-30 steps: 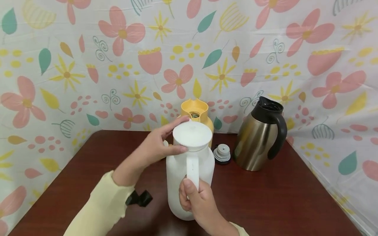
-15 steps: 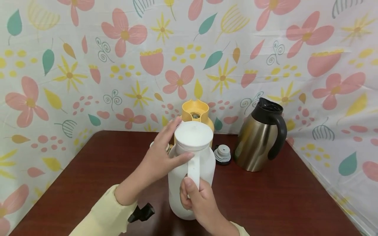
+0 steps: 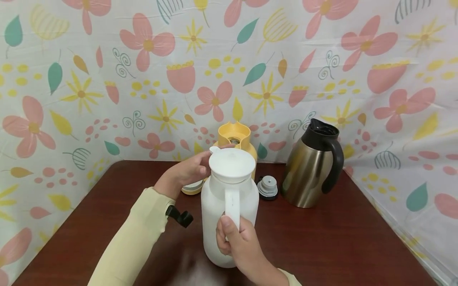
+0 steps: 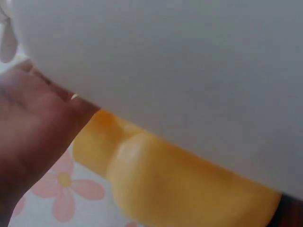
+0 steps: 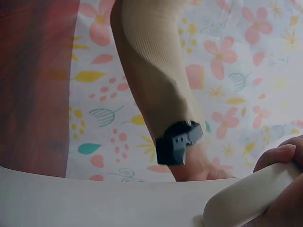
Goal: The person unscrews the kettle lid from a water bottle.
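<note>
A white vacuum jug (image 3: pixel 213 214) stands upright on the dark table. My right hand (image 3: pixel 241 244) grips its handle (image 3: pixel 232 204), thumb lying along the near side; the right wrist view shows fingers curled round the handle (image 5: pixel 251 196). The round white lid (image 3: pixel 232 163) sits on the jug's neck, its small tab (image 3: pixel 214 149) pointing to the back left. My left hand (image 3: pixel 187 172) is at the left of the lid, fingers extended behind it and fingertips mostly hidden. In the left wrist view, that hand (image 4: pixel 40 113) lies along the jug's white body (image 4: pixel 165 61).
Right behind the white jug stands a yellow vacuum jug (image 3: pixel 234 130) with its top uncovered. A yellow-rimmed white lid (image 3: pixel 192 188) lies to its left, a grey stopper (image 3: pixel 268 186) to its right. A steel jug (image 3: pixel 305 172) with black handle stands at right. Floral cloth hangs behind the table.
My left hand has let go of the lid's rim, moving its thumb off the front and its fingers round behind. The lid's tab now shows. My right hand keeps its grip.
</note>
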`<action>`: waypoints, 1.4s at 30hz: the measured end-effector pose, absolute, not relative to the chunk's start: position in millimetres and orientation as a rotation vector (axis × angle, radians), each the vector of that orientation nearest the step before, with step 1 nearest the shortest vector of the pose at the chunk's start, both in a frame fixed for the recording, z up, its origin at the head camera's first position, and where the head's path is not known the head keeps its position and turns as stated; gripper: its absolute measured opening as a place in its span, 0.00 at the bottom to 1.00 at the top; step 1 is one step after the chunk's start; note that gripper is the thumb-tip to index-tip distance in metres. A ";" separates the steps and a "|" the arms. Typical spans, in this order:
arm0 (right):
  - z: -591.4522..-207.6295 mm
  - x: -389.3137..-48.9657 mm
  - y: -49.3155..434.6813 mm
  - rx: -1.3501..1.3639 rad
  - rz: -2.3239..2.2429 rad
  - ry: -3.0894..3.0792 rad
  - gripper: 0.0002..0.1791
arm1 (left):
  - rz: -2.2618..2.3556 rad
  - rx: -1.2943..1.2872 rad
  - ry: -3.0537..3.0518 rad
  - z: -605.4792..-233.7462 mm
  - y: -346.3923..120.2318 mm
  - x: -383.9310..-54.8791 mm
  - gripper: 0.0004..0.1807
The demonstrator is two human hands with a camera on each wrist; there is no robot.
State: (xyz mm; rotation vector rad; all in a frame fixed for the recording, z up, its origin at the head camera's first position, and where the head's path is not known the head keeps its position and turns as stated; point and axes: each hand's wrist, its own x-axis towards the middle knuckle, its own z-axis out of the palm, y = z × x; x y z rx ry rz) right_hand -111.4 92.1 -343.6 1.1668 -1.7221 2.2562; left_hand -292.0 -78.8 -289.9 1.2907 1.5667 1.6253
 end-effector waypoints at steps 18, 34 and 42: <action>-347.1 -112.5 90.6 1.238 2.285 -1.644 0.23 | 1.845 1.253 1.806 -275.8 -68.4 -248.7 0.73; -345.3 -112.3 92.8 1.210 2.235 -1.700 0.23 | 2.100 0.931 2.145 -287.8 -65.5 -205.0 0.60; -342.9 -110.0 92.4 1.160 2.268 -1.732 0.24 | 1.797 1.405 1.882 -279.0 -63.4 -247.5 0.74</action>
